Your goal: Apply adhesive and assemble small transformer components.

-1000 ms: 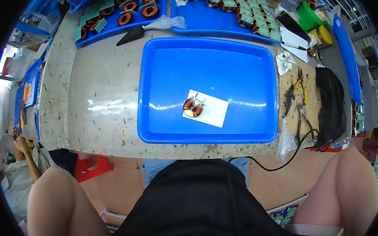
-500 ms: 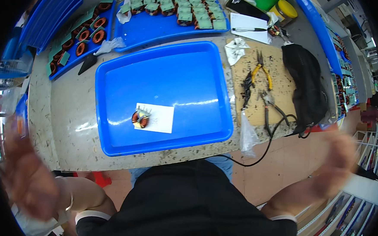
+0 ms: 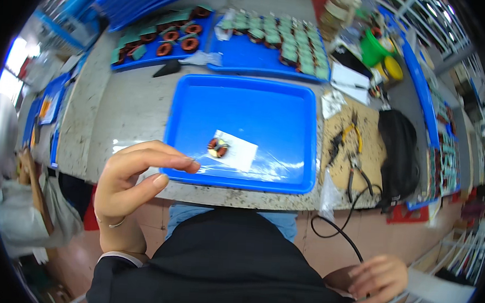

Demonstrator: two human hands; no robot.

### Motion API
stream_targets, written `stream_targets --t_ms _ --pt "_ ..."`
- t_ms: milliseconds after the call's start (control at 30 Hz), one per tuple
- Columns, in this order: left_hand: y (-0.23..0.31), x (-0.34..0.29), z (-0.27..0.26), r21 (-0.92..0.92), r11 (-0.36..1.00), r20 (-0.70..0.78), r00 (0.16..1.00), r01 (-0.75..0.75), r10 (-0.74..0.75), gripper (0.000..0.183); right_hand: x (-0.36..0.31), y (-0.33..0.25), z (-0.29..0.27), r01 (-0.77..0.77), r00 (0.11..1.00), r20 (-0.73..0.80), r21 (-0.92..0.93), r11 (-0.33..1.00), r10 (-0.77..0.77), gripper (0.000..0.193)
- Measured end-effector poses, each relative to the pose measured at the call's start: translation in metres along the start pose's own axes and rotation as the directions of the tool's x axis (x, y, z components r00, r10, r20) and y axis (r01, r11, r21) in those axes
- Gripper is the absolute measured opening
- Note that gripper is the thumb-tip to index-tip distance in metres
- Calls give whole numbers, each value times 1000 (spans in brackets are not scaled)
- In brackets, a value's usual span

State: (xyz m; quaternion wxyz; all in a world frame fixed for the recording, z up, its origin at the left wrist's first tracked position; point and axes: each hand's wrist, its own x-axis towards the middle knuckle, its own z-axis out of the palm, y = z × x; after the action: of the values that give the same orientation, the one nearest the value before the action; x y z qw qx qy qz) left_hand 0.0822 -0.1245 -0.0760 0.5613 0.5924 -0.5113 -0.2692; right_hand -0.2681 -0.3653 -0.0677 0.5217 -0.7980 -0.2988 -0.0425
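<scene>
My left hand [image 3: 132, 181] hovers at the near left corner of a blue tray [image 3: 191, 173]. Its fingers are stretched toward the tray, thumb apart, with nothing between them. Inside the tray lies a copper-wound toroidal coil [image 3: 217, 148], resting on the left part of a white paper slip [image 3: 241, 152]. Low on the right, beyond the table edge, my right hand [image 3: 382, 279] is held with its fingers spread and slightly bent. A black cable [image 3: 337, 229] runs down past that hand; I see no grip on it.
Behind the tray stand two blue trays, one of coils with green boards [image 3: 170, 36], one packed with rows of green-topped parts [image 3: 283, 37]. At right, a tan board [image 3: 339, 116] bears yellow-handled pliers [image 3: 356, 137] and dark-handled cutters [image 3: 353, 172], beside a black cloth-like bundle [image 3: 399, 153]. A person [image 3: 33, 205] sits at left.
Both hands, blurred and wide apart before, have come inward; the left is now beside the tray. The view has shifted, and the coil still lies on the slip.
</scene>
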Motion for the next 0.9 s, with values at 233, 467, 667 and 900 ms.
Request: stream_targets --t_ms 233,467,667,900 --pt "-16 -52 -32 -71 989 -22 991 132 -133 27 66 59 -2 -254 912 403 399 881 80 32" --pt "-43 -55 -48 -152 955 -97 958 253 -270 27 111 124 -7 -553 832 63 174 815 551 28" --pt "-59 19 -53 173 930 -13 945 323 -326 28 152 144 -18 -470 804 -288 229 853 520 13" --pt "-113 134 -74 612 786 42 990 83 -138 18 166 168 -5 -546 757 -274 235 804 594 9"
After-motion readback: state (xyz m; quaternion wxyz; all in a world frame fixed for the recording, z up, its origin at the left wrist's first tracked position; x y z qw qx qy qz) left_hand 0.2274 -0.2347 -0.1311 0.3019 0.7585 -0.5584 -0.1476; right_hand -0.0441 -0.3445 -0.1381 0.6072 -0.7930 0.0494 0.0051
